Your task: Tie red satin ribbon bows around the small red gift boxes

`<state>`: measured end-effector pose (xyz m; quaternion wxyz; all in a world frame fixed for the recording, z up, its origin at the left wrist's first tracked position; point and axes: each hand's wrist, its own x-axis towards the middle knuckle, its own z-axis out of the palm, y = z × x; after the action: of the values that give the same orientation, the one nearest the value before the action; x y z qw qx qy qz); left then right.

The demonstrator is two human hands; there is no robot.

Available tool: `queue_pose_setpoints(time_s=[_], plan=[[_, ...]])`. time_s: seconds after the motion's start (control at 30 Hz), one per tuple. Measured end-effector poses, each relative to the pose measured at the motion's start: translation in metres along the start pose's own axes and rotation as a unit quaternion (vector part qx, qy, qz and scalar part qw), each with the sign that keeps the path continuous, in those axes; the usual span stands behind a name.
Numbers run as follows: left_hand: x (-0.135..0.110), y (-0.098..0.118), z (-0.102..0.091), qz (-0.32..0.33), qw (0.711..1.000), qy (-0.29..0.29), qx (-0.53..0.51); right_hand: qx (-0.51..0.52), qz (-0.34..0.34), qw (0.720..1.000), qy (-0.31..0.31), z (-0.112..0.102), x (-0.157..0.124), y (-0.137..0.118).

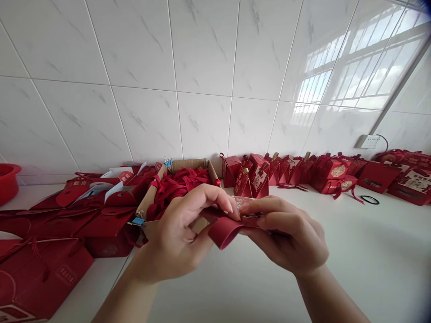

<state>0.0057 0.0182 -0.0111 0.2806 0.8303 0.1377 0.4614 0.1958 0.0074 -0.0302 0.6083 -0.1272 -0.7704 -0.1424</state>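
Observation:
My left hand and my right hand meet above the white counter, both pinched on a small red paper gift box held between them. A curved red flap of the box hangs below my fingertips. My left thumb and forefinger press its top edge; my right fingers wrap its right side. Just behind my hands stands an open cardboard box filled with red ribbons.
Flat red box blanks lie piled at the left. A row of finished red gift boxes lines the tiled wall to the right. A red basin is at far left, a black band and a wall socket at right.

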Motion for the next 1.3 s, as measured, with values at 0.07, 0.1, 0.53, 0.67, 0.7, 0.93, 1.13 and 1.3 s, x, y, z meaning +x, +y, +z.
queue_pose_setpoints(time_s=[0.07, 0.1, 0.53, 0.67, 0.7, 0.93, 1.13, 1.3], plan=[[0.001, 0.000, 0.000, 0.005, 1.000, 0.000, 0.003, -0.002, -0.001, 1.000, 0.004, 0.000, 0.000, 0.000], [0.001, 0.000, 0.001, 0.008, 1.000, 0.000, 0.005, 0.001, -0.001, 1.000, 0.005, 0.000, 0.000, 0.000], [-0.001, 0.005, 0.003, -0.045, 0.999, 0.009, 0.003, -0.004, 0.040, 0.999, -0.004, 0.000, -0.001, -0.003], [-0.002, 0.008, 0.003, -0.054, 0.998, 0.014, 0.012, -0.009, 0.037, 0.999, -0.010, 0.001, -0.002, -0.001], [-0.002, 0.009, 0.003, -0.053, 0.998, 0.018, 0.015, -0.008, 0.038, 0.999, -0.010, 0.002, -0.002, -0.001], [-0.001, 0.008, 0.003, -0.013, 0.998, 0.052, 0.046, 0.023, 0.082, 0.996, 0.026, 0.005, -0.002, -0.005], [0.001, 0.009, 0.009, -0.033, 0.996, 0.066, 0.049, 0.021, 0.141, 0.989, 0.039, 0.007, -0.002, -0.009], [0.003, 0.002, 0.017, -0.053, 0.991, 0.117, 0.042, 0.041, 0.218, 0.974, 0.050, 0.012, -0.007, -0.004]])
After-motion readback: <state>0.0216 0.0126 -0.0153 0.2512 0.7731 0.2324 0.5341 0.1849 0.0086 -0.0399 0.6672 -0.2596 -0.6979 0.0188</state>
